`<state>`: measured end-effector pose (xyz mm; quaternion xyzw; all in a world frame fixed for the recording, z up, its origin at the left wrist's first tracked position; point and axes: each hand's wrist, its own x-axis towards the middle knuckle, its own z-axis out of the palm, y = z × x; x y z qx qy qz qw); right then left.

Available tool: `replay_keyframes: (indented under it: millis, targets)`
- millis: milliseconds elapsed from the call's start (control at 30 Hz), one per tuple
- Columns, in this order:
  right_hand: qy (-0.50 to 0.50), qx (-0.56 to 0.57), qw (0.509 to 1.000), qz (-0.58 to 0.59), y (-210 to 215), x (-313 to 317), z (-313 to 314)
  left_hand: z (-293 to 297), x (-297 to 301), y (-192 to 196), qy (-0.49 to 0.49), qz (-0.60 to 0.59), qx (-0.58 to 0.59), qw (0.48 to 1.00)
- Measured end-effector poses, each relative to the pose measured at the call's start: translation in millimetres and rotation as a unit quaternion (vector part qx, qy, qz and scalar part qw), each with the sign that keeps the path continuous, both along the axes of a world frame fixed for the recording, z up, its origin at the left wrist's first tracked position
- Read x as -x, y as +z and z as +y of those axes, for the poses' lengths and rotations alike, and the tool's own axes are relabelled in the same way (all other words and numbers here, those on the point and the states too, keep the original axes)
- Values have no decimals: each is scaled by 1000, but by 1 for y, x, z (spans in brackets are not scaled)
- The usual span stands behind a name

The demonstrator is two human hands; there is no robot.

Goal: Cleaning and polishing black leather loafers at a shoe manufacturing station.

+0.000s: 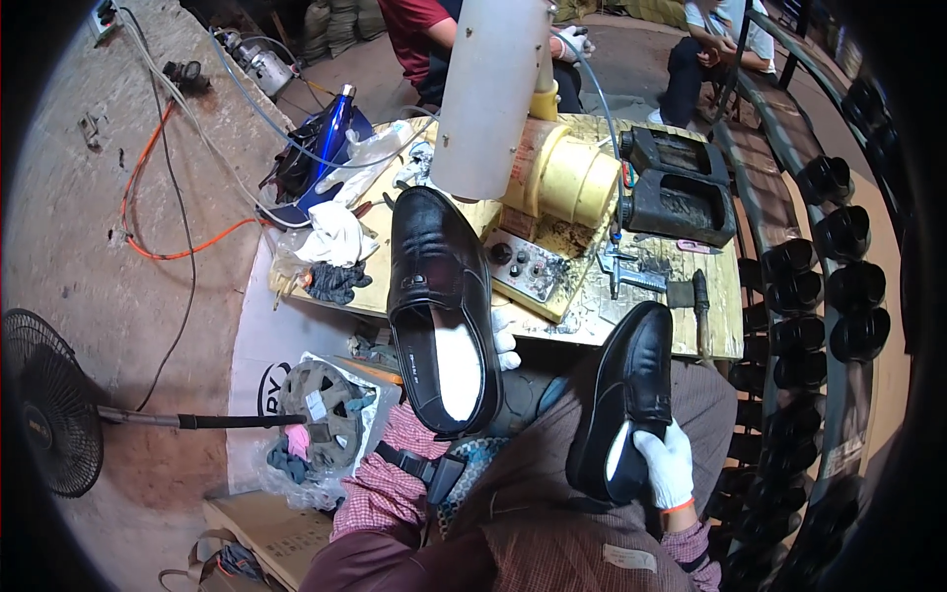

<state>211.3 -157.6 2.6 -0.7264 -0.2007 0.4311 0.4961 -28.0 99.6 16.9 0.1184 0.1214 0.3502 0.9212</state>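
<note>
A black leather loafer (pixel 441 257) with a pale insole is held up before me, its toe pointing away. My left hand (pixel 505 340), in a white glove, is mostly hidden behind that shoe; only its fingers show, wrapped around the right side. A second black loafer (pixel 636 370) rests against my right thigh, tilted, toe upward. My right hand (pixel 668 466), also in a white glove, grips its heel end, with the thumb at the opening. Beyond the left shoe, a grey tube (pixel 488 99) hangs over the bench beside a yellow cylindrical machine (pixel 572 178).
On the wooden bench (pixel 710 321) lie a control box (pixel 525 264), an air blow gun (pixel 631 276), black cut-open canisters (pixel 681 202) and rags (pixel 335 237). Racks of black shoes (pixel 794 286) line the right. A fan (pixel 49 405) stands left; people (pixel 725 44) sit beyond.
</note>
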Motion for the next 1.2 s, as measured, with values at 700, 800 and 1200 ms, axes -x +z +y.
replay_keyframes:
  millis: [700, 800, 1200]
  targets:
    - [-104, 160, 921, -339, -94, -59, -148, 110, -27, 14, 80, -25, -170, 982]
    - [-131, 145, 934, -298, -88, -59, -146, 101, -28, 14, 151, 45, -143, 977]
    - [-116, -61, 986, -102, 32, -23, -49, 73, -41, -5, 245, 492, -570, 612]
